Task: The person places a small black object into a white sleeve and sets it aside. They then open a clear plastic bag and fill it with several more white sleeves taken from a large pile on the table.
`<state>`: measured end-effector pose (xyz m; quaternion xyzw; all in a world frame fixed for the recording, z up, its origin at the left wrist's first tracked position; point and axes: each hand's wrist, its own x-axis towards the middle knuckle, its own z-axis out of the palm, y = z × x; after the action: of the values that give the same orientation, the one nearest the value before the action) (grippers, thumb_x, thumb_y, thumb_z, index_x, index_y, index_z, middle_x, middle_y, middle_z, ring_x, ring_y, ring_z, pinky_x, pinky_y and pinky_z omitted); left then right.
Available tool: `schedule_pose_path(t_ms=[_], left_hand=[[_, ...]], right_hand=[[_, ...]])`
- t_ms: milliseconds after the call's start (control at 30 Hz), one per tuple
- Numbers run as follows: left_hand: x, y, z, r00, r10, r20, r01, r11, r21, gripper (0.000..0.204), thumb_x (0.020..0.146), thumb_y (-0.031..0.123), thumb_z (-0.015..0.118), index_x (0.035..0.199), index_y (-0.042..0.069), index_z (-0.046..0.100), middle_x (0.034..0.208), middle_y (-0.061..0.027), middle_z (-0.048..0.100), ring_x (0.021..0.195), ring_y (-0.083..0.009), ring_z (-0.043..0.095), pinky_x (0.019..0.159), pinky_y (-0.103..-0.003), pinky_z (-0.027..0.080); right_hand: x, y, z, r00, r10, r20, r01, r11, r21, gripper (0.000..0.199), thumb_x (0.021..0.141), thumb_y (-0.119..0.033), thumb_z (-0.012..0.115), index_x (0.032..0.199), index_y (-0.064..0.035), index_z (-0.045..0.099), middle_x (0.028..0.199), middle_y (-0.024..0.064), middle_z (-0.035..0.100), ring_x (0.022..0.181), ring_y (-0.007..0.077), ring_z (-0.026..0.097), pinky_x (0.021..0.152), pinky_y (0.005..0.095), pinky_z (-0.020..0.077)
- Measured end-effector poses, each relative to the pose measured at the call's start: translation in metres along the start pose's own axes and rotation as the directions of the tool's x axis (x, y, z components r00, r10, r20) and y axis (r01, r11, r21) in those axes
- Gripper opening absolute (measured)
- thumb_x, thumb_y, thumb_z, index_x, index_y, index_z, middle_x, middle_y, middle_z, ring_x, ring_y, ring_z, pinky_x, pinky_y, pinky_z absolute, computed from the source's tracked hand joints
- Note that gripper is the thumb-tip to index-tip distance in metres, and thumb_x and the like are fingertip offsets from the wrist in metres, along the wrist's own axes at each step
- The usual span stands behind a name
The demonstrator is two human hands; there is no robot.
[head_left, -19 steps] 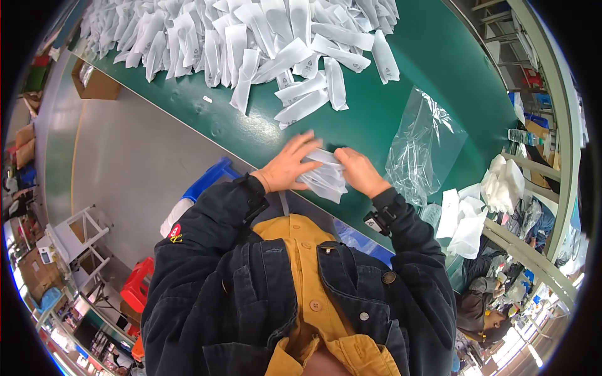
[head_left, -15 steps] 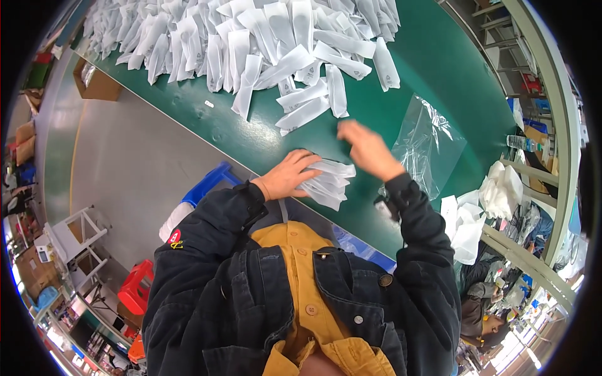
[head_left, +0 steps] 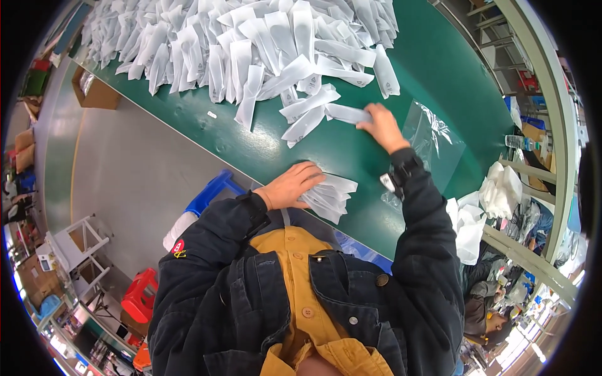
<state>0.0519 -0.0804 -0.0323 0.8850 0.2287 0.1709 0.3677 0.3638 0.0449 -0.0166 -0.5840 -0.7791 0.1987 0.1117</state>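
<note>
- Nearest the person, the left hand (head_left: 290, 187) lies flat, fingers stretched out and pressing down on a small stack of white packets (head_left: 329, 197) at the near edge of the green surface (head_left: 439, 69).
- Just beyond and to the right, the right hand (head_left: 381, 127) reaches out across the surface, its fingers closed on the end of a single white packet (head_left: 346, 113) that lies at the near fringe of the heap.
- Just right of that hand, a clear plastic bag (head_left: 436, 141) lies crumpled on the surface.
- Farther off, a large heap of white packets (head_left: 238, 37) covers the far part of the surface.
- Left of the surface, a cardboard box (head_left: 95, 94) sits on the floor.
- At the right rim, white bags (head_left: 501, 188) are piled up.
</note>
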Motion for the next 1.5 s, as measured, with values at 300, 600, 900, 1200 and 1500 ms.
schedule_pose_path(t_ms=[300, 600, 900, 1200, 1500], left_hand=[[0.036, 0.006, -0.034, 0.998, 0.016, -0.053, -0.002, 0.968, 0.252, 0.085, 0.057, 0.025, 0.089, 0.133, 0.016, 0.054, 0.151, -0.0198, 0.028, 0.141, -0.0460, 0.024, 0.115, -0.054, 0.028], [0.044, -0.022, -0.009, 0.989, 0.104, 0.105, -0.099, 0.994, -0.052, 0.077, 0.066, 0.023, 0.086, 0.131, 0.008, 0.047, 0.151, -0.0213, 0.026, 0.138, -0.0472, 0.027, 0.113, -0.053, 0.030], [0.050, -0.029, 0.031, 0.960, -0.129, -0.250, 0.050, 0.953, -0.299, 0.044, 0.084, 0.004, 0.065, 0.124, 0.001, 0.048, 0.137, -0.0212, 0.045, 0.126, -0.0393, 0.046, 0.107, -0.044, 0.038], [0.111, 0.051, 0.047, 0.952, -0.277, -0.133, 0.187, 0.865, -0.466, 0.037, 0.088, 0.005, 0.063, 0.123, 0.001, 0.051, 0.116, -0.0183, 0.053, 0.112, -0.0331, 0.053, 0.094, -0.038, 0.047], [0.185, 0.071, 0.116, 0.984, -0.150, -0.098, 0.106, 0.928, -0.357, 0.017, 0.087, 0.004, 0.062, 0.102, 0.004, 0.054, 0.091, -0.0148, 0.057, 0.082, -0.0322, 0.061, 0.074, -0.040, 0.050]], right_hand=[[-0.121, -0.059, 0.043, 0.984, 0.174, 0.045, -0.177, 0.898, 0.402, 0.032, 0.074, -0.012, 0.079, 0.101, -0.0009, 0.064, 0.100, 0.0151, 0.064, 0.092, 0.0341, 0.064, 0.077, 0.0411, 0.0508], [-0.149, -0.114, 0.031, 0.991, -0.044, -0.128, 0.063, 0.987, 0.146, 0.082, 0.070, -0.028, 0.083, 0.140, -0.0064, 0.048, 0.139, 0.0205, 0.045, 0.127, 0.0384, 0.044, 0.103, 0.0487, 0.0389], [-0.150, -0.128, 0.082, 0.977, 0.079, -0.199, -0.067, 0.995, 0.068, 0.096, 0.065, -0.028, 0.085, 0.146, -0.0062, 0.039, 0.138, 0.0237, 0.041, 0.123, 0.0458, 0.043, 0.103, 0.0548, 0.0361], [-0.278, -0.134, 0.012, 0.826, 0.471, -0.311, -0.391, 0.875, 0.285, 0.084, 0.068, -0.018, 0.083, 0.142, -0.0045, 0.046, 0.122, 0.0223, 0.053, 0.110, 0.0408, 0.053, 0.093, 0.0450, 0.0474], [-0.310, -0.051, 0.006, 0.627, 0.666, -0.403, -0.585, 0.745, 0.321, 0.080, 0.071, -0.026, 0.082, 0.140, -0.0031, 0.049, 0.120, 0.0208, 0.057, 0.109, 0.0381, 0.057, 0.091, 0.0434, 0.0489]])
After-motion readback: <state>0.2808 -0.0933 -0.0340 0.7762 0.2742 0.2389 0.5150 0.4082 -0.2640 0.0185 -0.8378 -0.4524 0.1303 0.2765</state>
